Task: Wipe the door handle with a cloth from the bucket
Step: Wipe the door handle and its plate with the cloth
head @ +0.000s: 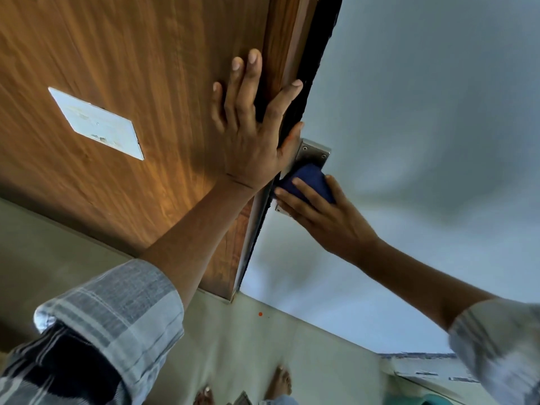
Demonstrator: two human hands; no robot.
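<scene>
At door handle plate [314,154] | R hand [327,217] fingers [304,190] clamp cloth [311,178] underneath | L hand [251,135] flat, splayed on door [117,68]

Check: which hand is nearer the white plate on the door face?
Left. The left hand lies flat on the door, right of the white plate; the right hand is farther, past the door's edge, holding the blue cloth.

Left sleeve [117,311]: grey-blue checked cloth with pale stripes, rolled up into a thick cuff below the elbow.
Right sleeve [496,346]: same checked cloth, pushed up the forearm, blurred.
Feet [280,382]: bare.
Hands: bare, no rings or watch.
</scene>
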